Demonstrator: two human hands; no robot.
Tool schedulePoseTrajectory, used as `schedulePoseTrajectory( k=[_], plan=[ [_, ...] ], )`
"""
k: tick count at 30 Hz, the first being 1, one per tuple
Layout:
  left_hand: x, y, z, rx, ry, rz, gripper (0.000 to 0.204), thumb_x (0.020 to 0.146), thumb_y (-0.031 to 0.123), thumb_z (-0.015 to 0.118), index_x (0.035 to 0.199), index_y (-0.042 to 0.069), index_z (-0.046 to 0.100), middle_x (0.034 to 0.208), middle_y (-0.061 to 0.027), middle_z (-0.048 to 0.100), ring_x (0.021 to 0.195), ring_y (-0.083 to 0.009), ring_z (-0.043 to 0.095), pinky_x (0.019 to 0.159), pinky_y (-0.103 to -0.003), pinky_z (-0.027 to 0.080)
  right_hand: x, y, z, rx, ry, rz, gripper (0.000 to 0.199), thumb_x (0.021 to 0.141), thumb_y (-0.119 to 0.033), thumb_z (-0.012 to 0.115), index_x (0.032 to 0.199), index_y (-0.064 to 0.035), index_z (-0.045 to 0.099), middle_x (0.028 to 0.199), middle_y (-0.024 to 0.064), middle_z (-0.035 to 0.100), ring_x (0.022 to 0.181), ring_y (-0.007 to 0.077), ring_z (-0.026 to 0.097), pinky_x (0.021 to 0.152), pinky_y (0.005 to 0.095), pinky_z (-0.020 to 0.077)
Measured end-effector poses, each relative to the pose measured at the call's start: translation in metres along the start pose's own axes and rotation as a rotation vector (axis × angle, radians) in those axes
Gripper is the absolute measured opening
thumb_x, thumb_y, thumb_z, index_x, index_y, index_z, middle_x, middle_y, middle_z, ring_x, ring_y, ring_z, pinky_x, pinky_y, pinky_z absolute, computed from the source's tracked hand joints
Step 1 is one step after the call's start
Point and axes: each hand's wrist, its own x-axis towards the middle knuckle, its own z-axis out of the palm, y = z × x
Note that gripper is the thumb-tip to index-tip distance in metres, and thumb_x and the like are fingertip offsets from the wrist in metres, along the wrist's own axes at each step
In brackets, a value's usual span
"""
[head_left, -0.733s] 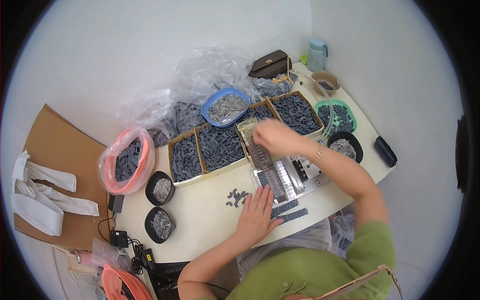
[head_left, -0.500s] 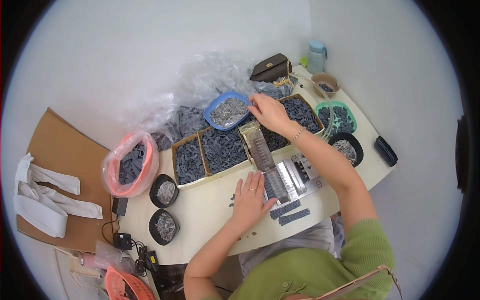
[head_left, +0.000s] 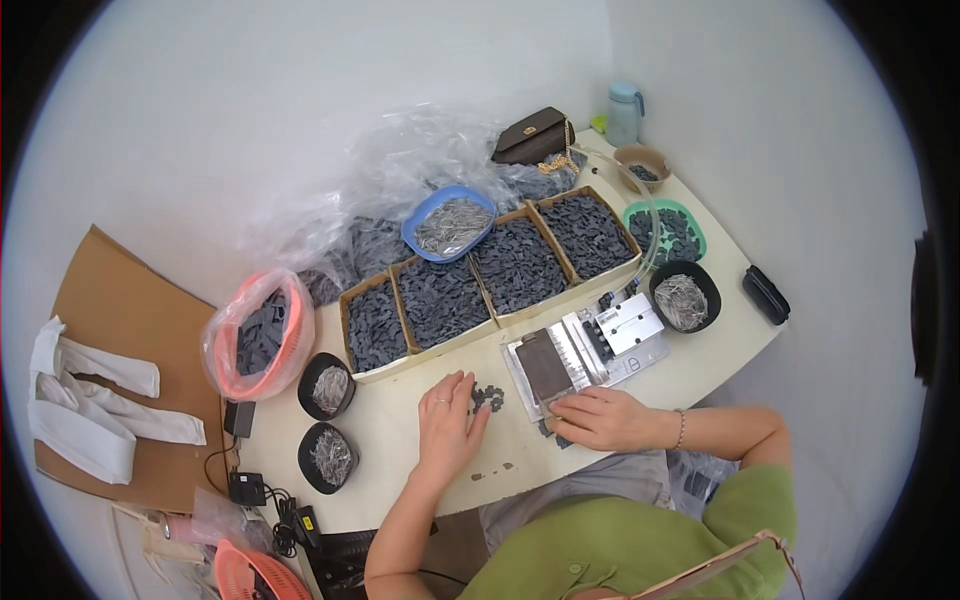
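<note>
My left hand (head_left: pixel 450 425) is open on the table, its fingers stretched out and its thumb apart, beside a small pile of dark grey notched pieces (head_left: pixel 488 397). My right hand (head_left: pixel 603 418) is at the near edge of a metal fixture (head_left: pixel 515 377), its fingers bent together; what they grip, if anything, is hidden. A brown plate (head_left: pixel 545 366) lies on the fixture, next to a ridged metal strip and a white block (head_left: pixel 630 322). Part of a dark strip (head_left: pixel 553 433) shows under my right fingers.
Behind stands a divided box (head_left: pixel 430 350) of dark pieces, with a blue tray (head_left: pixel 410 236) of metal pins on it. Black bowls of pins (head_left: pixel 330 480) (head_left: pixel 715 305) stand left and right. A pink basket (head_left: pixel 228 365), a green tray (head_left: pixel 705 243) and a clear hose (head_left: pixel 655 215) are nearby.
My right hand has come down from the blue tray to the fixture's near edge. The raised clear panel no longer stands up. My left hand has moved left, off the fixture.
</note>
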Motion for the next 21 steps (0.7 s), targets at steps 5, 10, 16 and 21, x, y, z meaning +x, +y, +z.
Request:
schedulePoseTrajectory(
  k=[5, 10, 16, 21],
  plan=[
    [-0.006, 0.008, 0.0, -0.034, -0.022, 0.013, 0.043, 0.077, 0.014, 0.07, 0.116, 0.0, 0.059, 0.118, -0.017, 0.056, 0.111, -0.0337, 0.053, 0.094, -0.043, 0.04, 0.003, -0.01, -0.001, -0.02, -0.075, 0.004, 0.024, 0.076, -0.011, 0.06, 0.099, -0.0016, 0.062, 0.104, 0.0142, 0.064, 0.097, 0.0199, 0.06, 0.08, 0.0295, 0.0505],
    [-0.006, 0.014, 0.004, -0.048, -0.017, 0.062, 0.038, 0.077, 0.012, 0.069, 0.112, -0.001, 0.061, 0.114, -0.0152, 0.059, 0.108, -0.0329, 0.055, 0.092, -0.041, 0.043, 0.0, -0.012, -0.001, -0.044, -0.07, -0.024, 0.028, 0.075, -0.012, 0.057, 0.1, 0.0003, 0.06, 0.101, 0.0166, 0.062, 0.096, 0.0222, 0.059, 0.083, 0.0302, 0.0494],
    [-0.004, 0.021, 0.006, -0.094, -0.035, 0.114, 0.035, 0.078, 0.009, 0.068, 0.111, -0.001, 0.062, 0.116, -0.0161, 0.059, 0.108, -0.0338, 0.056, 0.092, -0.041, 0.044, 0.008, 0.012, -0.003, 0.027, 0.094, -0.077, 0.028, 0.072, -0.013, 0.06, 0.099, -0.0071, 0.062, 0.093, 0.0077, 0.063, 0.092, 0.0215, 0.059, 0.08, 0.0304, 0.0489],
    [0.004, 0.035, 0.028, 0.008, -0.044, 0.296, 0.032, 0.08, 0.008, 0.063, 0.11, -0.003, 0.062, 0.122, -0.0188, 0.058, 0.11, -0.0356, 0.056, 0.093, -0.042, 0.045, 0.052, 0.082, 0.003, 0.077, 0.185, 0.32, 0.033, 0.079, -0.011, 0.067, 0.111, -0.0064, 0.059, 0.095, 0.0094, 0.062, 0.082, 0.0241, 0.06, 0.071, 0.0358, 0.0477]
  ],
)
